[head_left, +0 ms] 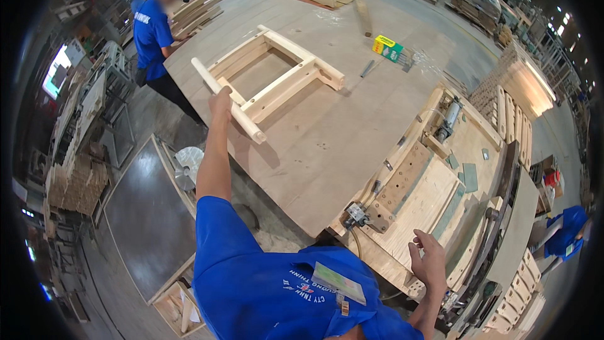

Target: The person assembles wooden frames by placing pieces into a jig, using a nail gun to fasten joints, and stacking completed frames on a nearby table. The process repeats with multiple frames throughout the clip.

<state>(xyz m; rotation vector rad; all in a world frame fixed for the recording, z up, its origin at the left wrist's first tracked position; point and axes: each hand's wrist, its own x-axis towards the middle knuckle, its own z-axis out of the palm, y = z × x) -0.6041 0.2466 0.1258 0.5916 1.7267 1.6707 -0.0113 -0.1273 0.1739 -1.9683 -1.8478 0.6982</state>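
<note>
Clock directions are being taken from the centre of the head view. White printed lettering and a small emblem are showing on the wearer's royal-blue cloth shirt [264, 277]; a pale rectangular badge [340, 282], printed in places, is hanging at its chest, between 5 and 6 o'clock. A yellow, red and green cardboard box [391, 49], bearing printing, is sitting between 1 and 2 o'clock on the broad tan counter [296, 160]. At 10 o'clock, a co-worker [151, 38] is wearing a blue shirt with white lettering.

The left hand [220, 102], at 10 o'clock, is gripping a pale, unpainted wooden frame [286, 88] by its long rounded leg, the fingers closing around mid-length. The frame is extending over the counter from these fingers toward 1 o'clock; whether the gripped leg is touching the counter cannot be told.

The right hand [429, 258], at 4 o'clock, is hovering near a wooden jig [409, 176] with metal fittings; its fingers are curling loosely, thumb apart, visibly holding nothing.
</note>
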